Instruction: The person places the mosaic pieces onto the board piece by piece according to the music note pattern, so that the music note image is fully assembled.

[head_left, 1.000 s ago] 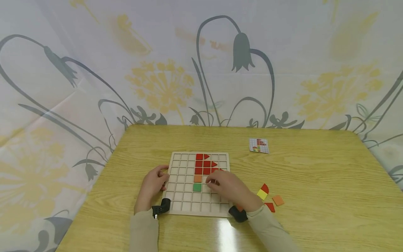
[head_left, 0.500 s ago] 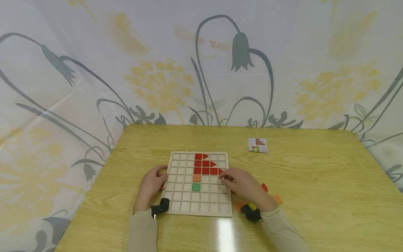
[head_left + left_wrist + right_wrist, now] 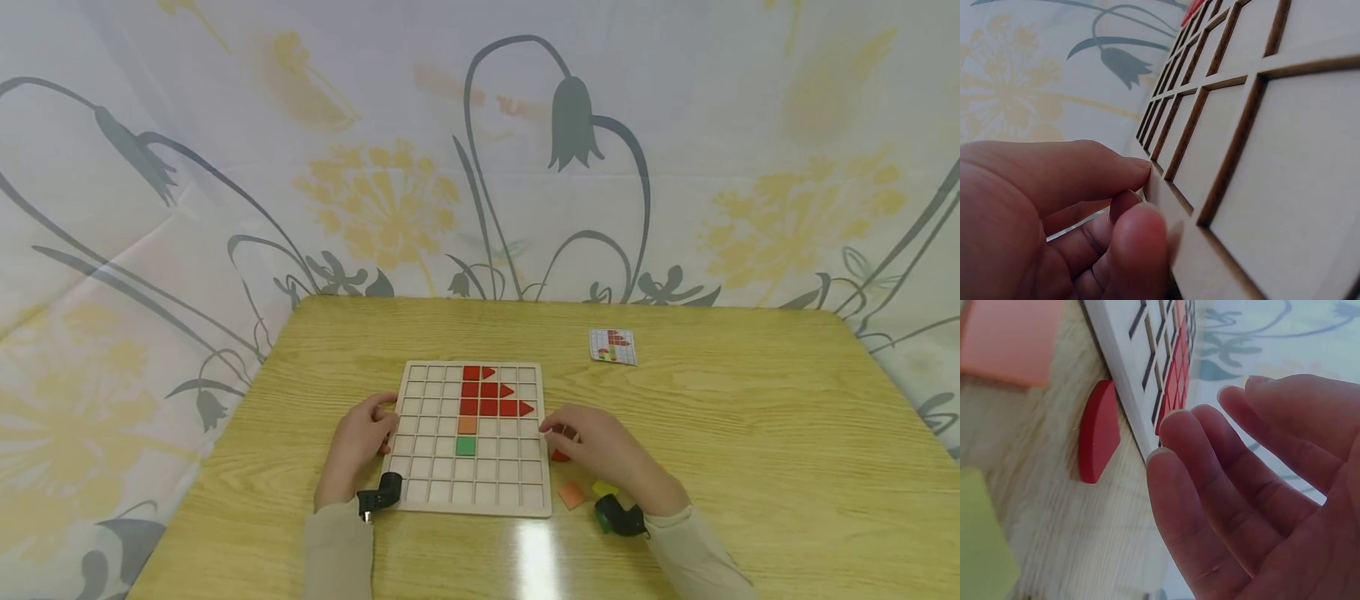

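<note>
A pale wooden grid board lies on the table. Red squares and triangles fill part of its upper rows, the triangle at the end of the third row among them. Below sit an orange square and a green square. My left hand rests at the board's left edge, loosely bent fingers against the rim in the left wrist view. My right hand hovers just off the right edge, its relaxed fingers holding nothing. Close under it lies a red curved piece.
Loose pieces lie right of the board: an orange square, a yellow piece and a green piece partly behind the wrist camera. A small printed pattern card lies farther back. A flowered cloth hangs behind the table.
My right hand has moved right, off the board and past its right edge, uncovering the red triangle that ends the third row. The left hand stays at the left edge.
</note>
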The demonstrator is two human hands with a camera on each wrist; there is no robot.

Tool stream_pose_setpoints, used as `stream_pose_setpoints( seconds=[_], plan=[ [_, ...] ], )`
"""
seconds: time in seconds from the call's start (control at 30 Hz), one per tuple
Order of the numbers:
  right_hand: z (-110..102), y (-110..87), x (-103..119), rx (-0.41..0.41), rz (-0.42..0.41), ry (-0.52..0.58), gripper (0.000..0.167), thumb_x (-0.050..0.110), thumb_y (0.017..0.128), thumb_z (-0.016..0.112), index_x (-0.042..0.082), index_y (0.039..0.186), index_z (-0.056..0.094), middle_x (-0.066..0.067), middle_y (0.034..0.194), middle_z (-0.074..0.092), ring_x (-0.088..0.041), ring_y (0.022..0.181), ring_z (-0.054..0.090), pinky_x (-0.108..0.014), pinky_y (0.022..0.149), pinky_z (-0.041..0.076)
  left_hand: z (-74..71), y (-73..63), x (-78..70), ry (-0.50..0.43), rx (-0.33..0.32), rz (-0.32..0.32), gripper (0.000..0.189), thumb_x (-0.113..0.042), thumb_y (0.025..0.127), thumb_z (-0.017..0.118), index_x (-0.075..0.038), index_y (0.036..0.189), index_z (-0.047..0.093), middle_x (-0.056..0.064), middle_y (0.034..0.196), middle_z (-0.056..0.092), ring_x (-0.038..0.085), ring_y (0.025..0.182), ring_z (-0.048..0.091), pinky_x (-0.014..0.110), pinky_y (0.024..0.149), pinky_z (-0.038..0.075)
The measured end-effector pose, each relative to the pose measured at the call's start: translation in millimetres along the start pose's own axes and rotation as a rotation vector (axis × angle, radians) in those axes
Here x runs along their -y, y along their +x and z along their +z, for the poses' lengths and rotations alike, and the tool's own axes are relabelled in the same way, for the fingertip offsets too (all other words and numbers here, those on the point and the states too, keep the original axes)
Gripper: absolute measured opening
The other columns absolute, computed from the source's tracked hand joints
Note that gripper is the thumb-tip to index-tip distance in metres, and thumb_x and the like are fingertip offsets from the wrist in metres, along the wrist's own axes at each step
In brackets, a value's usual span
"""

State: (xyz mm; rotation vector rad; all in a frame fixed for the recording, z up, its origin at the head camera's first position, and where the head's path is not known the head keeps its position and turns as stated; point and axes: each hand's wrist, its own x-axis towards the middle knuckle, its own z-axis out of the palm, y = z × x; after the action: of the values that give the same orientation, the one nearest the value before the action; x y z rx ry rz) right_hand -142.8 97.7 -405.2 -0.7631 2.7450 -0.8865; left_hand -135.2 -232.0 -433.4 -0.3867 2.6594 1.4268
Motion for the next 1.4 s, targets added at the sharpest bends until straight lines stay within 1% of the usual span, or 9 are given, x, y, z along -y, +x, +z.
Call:
stream_pose_setpoints(
  seconds=[0.2,0.57,0.73,0.97,1.27,1.4],
  plan=[
    [-1.7,-8.1,-0.7,0.005,-0.019,-0.023,0.014,0.019,0.086,0.059,0.018,0.099,0.065,0.017,0.083,0.055,-0.002,0.074,0.05,-0.026,0.068,0.044,-0.7,-0.4,1.1,-0.014,0.009,-0.01,0.036,-0.014,0.088,0.051,-0.014,0.125,0.05,0.006,0.08,0.051,0.015,0.054,0.051,0.027,0.051,0.044],
    [-10.6,-22.9,-10.0,0.004,-0.061,-0.072,0.014,0.022,0.087,0.057,0.018,0.099,0.065,0.015,0.088,0.057,-0.002,0.079,0.052,-0.028,0.07,0.045,0.4,1.1,1.1,0.004,-0.005,-0.005,0.036,-0.014,0.088,0.051,-0.014,0.123,0.051,0.005,0.079,0.052,0.015,0.053,0.051,0.027,0.05,0.043],
    [-13.5,-31.5,-18.1,0.004,-0.043,-0.092,0.015,0.022,0.087,0.058,0.018,0.1,0.064,0.017,0.084,0.055,0.0,0.074,0.05,-0.026,0.066,0.044,2.7,1.3,1.4,0.009,-0.005,-0.002,0.036,-0.014,0.087,0.051,-0.014,0.123,0.052,0.005,0.078,0.053,0.014,0.052,0.052,0.026,0.049,0.042],
    [-15.5,-40.1,-25.3,0.02,-0.022,-0.108,0.015,0.021,0.086,0.059,0.018,0.1,0.064,0.018,0.082,0.053,0.001,0.073,0.049,-0.026,0.066,0.044,1.8,1.1,2.3,0.012,-0.019,-0.013,0.035,-0.014,0.087,0.052,-0.014,0.122,0.052,0.005,0.079,0.054,0.014,0.051,0.052,0.026,0.049,0.041],
    [-17.5,-51.5,-36.5,0.009,-0.005,-0.127,0.015,0.023,0.085,0.06,0.018,0.099,0.064,0.018,0.08,0.053,0.001,0.071,0.048,-0.025,0.064,0.044,2.0,2.0,2.5,0.025,-0.026,0.01,0.036,-0.014,0.087,0.052,-0.012,0.122,0.052,0.005,0.077,0.053,0.014,0.05,0.051,0.026,0.048,0.041],
    [-20.5,-54.3,-41.1,0.008,0.028,-0.123,0.016,0.025,0.084,0.061,0.019,0.098,0.065,0.018,0.081,0.052,0.0,0.071,0.049,-0.026,0.064,0.044,1.5,2.4,2.5,0.023,-0.023,0.002,0.036,-0.014,0.087,0.052,-0.012,0.123,0.052,0.005,0.078,0.053,0.014,0.05,0.051,0.026,0.048,0.041]
  ],
)
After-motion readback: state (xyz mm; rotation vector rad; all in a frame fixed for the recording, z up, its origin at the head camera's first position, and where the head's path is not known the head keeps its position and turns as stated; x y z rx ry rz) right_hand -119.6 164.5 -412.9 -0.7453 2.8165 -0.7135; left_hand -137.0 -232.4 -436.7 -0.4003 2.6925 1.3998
